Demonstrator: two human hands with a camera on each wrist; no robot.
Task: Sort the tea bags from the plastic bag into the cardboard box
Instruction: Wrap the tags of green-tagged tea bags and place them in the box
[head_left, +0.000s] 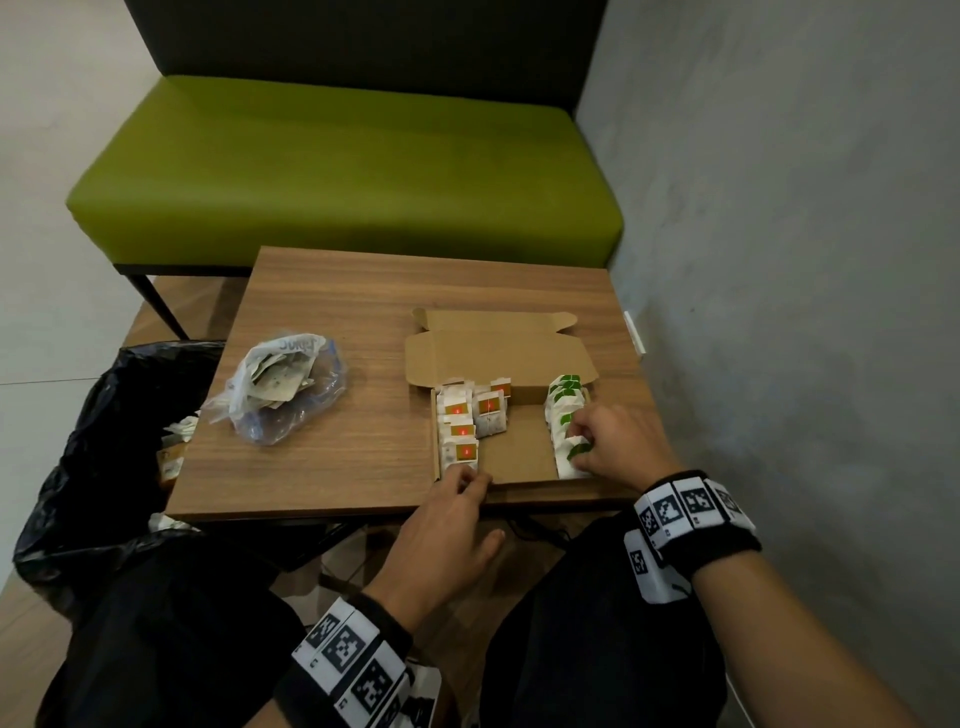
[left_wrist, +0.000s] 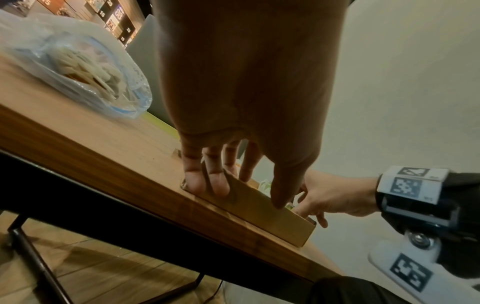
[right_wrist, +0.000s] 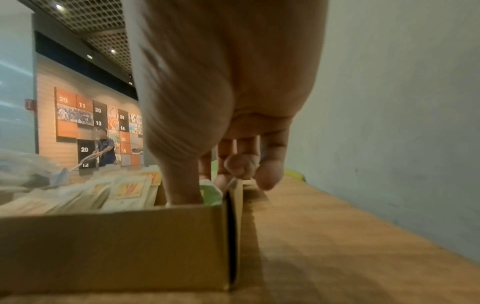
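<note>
The open cardboard box (head_left: 514, 457) sits at the table's near right. Red-labelled tea bags (head_left: 462, 431) fill its left side and green-labelled tea bags (head_left: 563, 400) line its right wall. My left hand (head_left: 467, 480) holds the box's near wall (left_wrist: 272, 218) at the left corner, thumb outside and two fingers inside. My right hand (head_left: 582, 441) is at the right wall: its thumb (right_wrist: 182, 185) presses the green tea bags (right_wrist: 211, 193) against it while the fingers curl over the edge. The clear plastic bag (head_left: 280, 395) with more tea bags lies to the left.
A wooden table (head_left: 337, 291) stands against a grey wall (head_left: 779, 260), with a green bench (head_left: 343, 171) behind it. A black bin bag (head_left: 93, 441) holding wrappers stands at the table's left edge. A person (right_wrist: 106, 150) stands far off in the background.
</note>
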